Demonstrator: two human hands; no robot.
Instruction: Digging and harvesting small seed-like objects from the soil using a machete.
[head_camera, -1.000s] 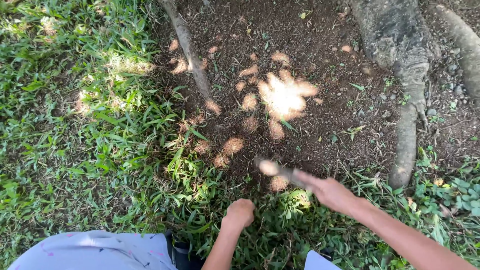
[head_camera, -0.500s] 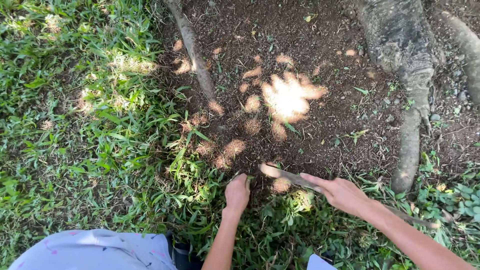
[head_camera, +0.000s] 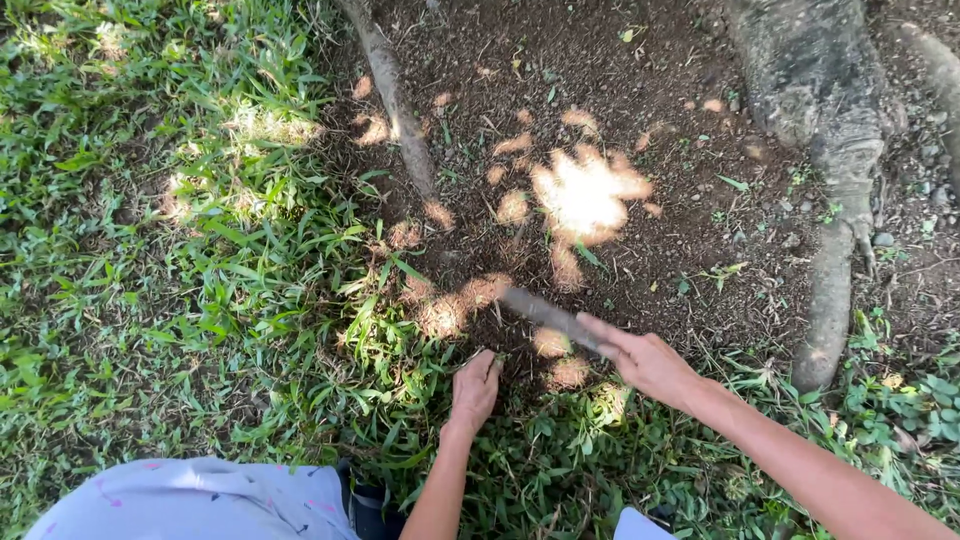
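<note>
Tree roots (head_camera: 830, 300) beyond the blade (head_camera: 545, 312)

ground: grass (head_camera: 200, 260) left | bare soil (head_camera: 620, 120) (sun-dappled) | tree roots (head_camera: 830, 150) right

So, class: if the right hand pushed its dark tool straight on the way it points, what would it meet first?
Probably bare soil: the right hand aims the tool up-left toward sunlit grass tufts; depth is unclear.

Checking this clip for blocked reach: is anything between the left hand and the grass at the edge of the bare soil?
Nothing visible. The left hand already rests on the green grass tuft at the dark soil's edge. The right hand holds a dark, blurred blade-like tool just above, apart from the left fingers.
</note>
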